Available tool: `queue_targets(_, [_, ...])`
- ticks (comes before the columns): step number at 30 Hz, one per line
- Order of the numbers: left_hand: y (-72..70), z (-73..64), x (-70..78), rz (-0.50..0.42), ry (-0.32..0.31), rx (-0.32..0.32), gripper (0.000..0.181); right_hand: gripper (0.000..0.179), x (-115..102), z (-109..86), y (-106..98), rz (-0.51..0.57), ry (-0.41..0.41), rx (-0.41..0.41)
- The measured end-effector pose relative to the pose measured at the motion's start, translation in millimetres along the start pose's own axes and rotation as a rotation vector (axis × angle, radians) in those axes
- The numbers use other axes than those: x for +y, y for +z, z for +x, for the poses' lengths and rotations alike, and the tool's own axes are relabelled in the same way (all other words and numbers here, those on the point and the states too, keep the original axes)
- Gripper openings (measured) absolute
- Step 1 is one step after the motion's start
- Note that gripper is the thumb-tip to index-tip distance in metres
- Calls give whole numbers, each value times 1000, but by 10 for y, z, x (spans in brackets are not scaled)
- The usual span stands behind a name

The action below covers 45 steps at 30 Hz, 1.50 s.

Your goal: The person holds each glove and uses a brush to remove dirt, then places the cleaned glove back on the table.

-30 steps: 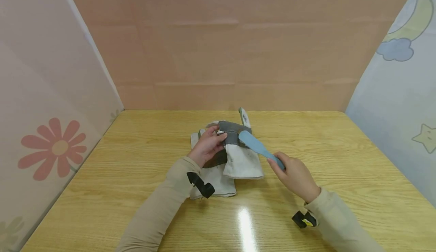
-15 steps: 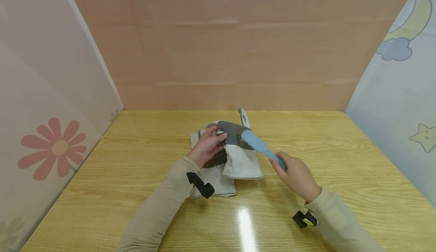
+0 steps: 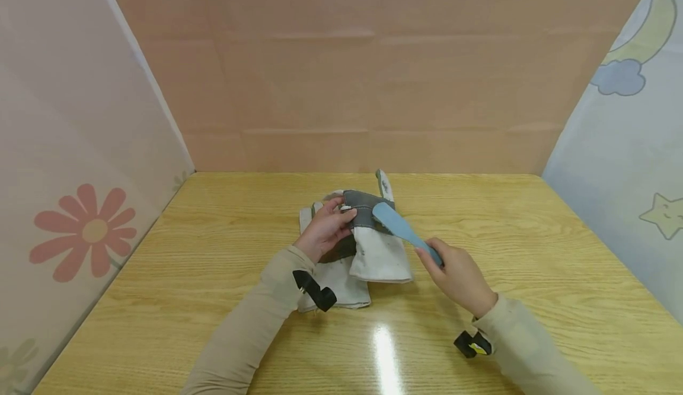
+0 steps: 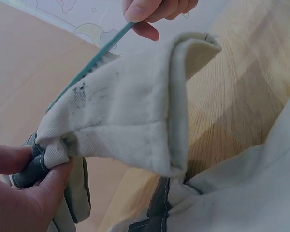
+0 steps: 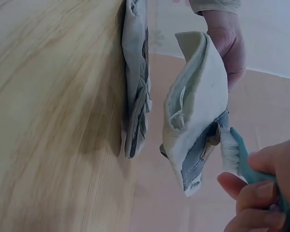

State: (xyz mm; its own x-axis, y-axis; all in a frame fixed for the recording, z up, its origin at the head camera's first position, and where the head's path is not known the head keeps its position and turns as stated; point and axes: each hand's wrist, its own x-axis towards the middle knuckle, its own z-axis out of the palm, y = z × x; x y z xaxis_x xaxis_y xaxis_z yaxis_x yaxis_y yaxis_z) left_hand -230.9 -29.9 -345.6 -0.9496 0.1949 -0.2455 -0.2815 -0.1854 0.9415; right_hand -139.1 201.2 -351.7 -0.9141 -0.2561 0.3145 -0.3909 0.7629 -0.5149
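My left hand (image 3: 326, 229) pinches a white and grey work glove (image 3: 380, 257) at its grey palm, the thumb on top. The glove is held up off the table, its cuff opening toward me. In my right hand (image 3: 460, 276) is a light-blue scrub brush (image 3: 399, 225), gripped by the handle. White bristles (image 5: 229, 151) show in the right wrist view, right at the grey patch beside a brown stain (image 5: 212, 137). A second work glove (image 3: 344, 288) lies flat on the table beneath, partly hidden by the left hand and the raised glove.
The wooden table (image 3: 240, 223) runs back to a plain orange-brown wall (image 3: 373, 86). Patterned panels stand at both sides, a flower (image 3: 93, 231) on the left one and a moon (image 3: 648, 27) on the right one.
The brush head shifts slightly right across the grey patch, then back left, with the right hand following. My left hand keeps its hold on the glove, almost still.
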Motion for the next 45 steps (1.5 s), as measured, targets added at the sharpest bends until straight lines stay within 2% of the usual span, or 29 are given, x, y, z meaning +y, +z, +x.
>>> queue_targets(9, [-4,-4,12,-3,-1,-17,50,19,19,-8,-41,-22,39,-22])
queue_targets(15, [-8,1,10,5,13,-23,49,18,14,-20,-56,-27,31,-18])
queue_targets(23, [-19,5,28,7,-4,-10,48,19,39,-23,-75,-34,40,-18])
queue_targets(27, [-18,2,34,2,-8,-10,49,19,41,-25,-88,-18,36,0])
queue_targets(33, [-1,-1,25,-4,9,-17,49,19,9,16,-54,26,-11,47])
queue_targets(45, [-5,0,24,-6,2,-13,48,22,-17,43,-22,-24,47,-18])
